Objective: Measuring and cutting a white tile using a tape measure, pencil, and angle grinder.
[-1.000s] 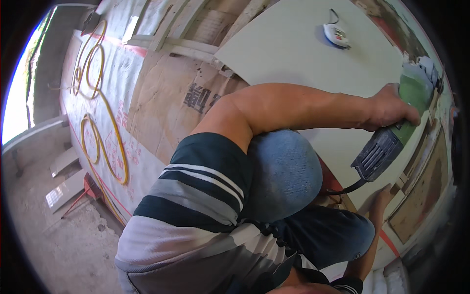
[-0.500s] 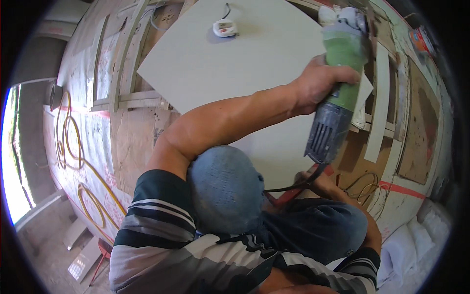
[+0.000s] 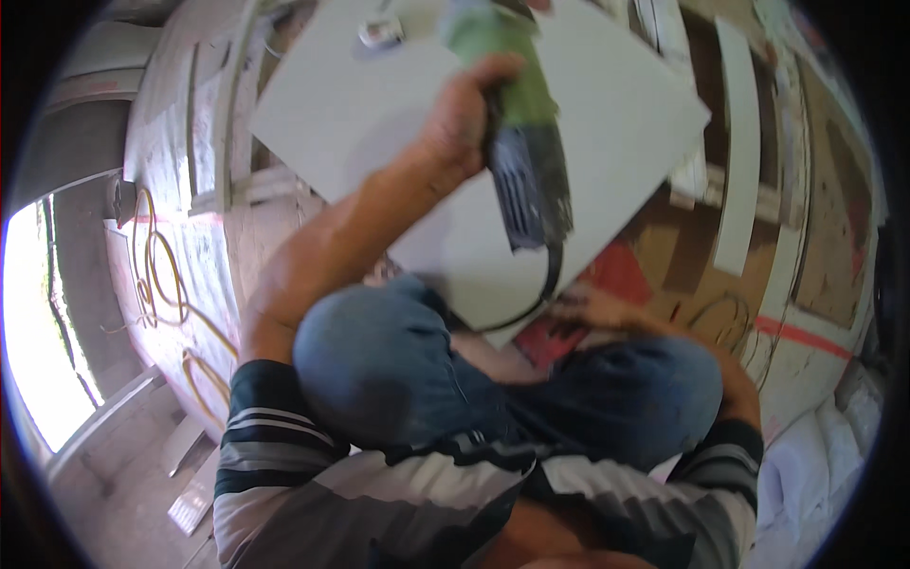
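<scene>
My left hand (image 3: pixel 462 119) is closed around the body of a green and dark grey angle grinder (image 3: pixel 533 142). I hold it over a large pale tile (image 3: pixel 626 114), with its head at the upper edge of the view and its disc not clearly visible. A black cable (image 3: pixel 550 284) runs from the grinder's rear end down past the tile's near corner. Beside that corner, my right hand (image 3: pixel 597 308) is low over a red surface (image 3: pixel 621 270). Its fingers are blurred and partly in shadow, so their grip is unclear.
A small white plug-like device (image 3: pixel 381 33) lies on the tile's far left part. Wooden slats (image 3: pixel 227 114) and a pale strip (image 3: pixel 735 161) flank the tile. A yellow hose (image 3: pixel 166 256) coils at the left. White wrapped material (image 3: pixel 806 484) lies at the lower right.
My left hand has carried the grinder leftward from the tile's right side to over its middle. My right hand has shifted slightly, staying near the tile's near corner. The view has shifted too.
</scene>
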`<state>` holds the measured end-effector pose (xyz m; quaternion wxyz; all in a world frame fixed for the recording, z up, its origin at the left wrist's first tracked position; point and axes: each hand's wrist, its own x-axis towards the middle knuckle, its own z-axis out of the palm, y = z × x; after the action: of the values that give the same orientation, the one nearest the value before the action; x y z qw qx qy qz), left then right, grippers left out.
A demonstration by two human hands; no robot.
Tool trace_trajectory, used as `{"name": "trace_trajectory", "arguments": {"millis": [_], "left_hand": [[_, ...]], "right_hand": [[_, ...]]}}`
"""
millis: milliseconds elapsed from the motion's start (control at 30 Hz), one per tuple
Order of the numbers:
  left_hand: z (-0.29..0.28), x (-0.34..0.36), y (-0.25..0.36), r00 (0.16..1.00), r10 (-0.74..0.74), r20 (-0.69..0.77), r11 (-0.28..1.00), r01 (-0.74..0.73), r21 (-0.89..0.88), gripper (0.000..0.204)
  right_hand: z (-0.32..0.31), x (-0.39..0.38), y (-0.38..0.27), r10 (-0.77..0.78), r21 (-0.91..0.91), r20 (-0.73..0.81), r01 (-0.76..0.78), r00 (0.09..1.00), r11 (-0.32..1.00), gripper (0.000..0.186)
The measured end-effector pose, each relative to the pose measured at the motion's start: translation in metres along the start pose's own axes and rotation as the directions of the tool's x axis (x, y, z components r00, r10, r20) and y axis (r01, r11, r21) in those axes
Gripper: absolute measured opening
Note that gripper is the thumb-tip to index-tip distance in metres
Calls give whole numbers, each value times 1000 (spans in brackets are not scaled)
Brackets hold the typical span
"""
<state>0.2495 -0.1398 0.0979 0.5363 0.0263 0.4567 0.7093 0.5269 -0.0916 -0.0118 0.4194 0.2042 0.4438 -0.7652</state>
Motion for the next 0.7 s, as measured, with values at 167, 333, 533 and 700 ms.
{"name": "trace_trajectory", "arguments": {"millis": [167,333,533,700], "left_hand": [[-16,-46,8,998,33,-57,999,-35,-35,34],[-16,-66,7,981,163,-105,986,-160,42,46],[-19,-70,2,963,212,-167,976,-200,87,50],[-17,-48,-7,941,222,-257,975,-214,56,41]], "right_hand": [[1,-3,-44,80,-824,371,288,925,488,30],[53,20,-62,-646,-348,406,763,647,545,31],[40,16,-26,-24,-493,629,422,777,761,42],[-50,-49,-8,-374,-710,31,283,927,644,37]]}}
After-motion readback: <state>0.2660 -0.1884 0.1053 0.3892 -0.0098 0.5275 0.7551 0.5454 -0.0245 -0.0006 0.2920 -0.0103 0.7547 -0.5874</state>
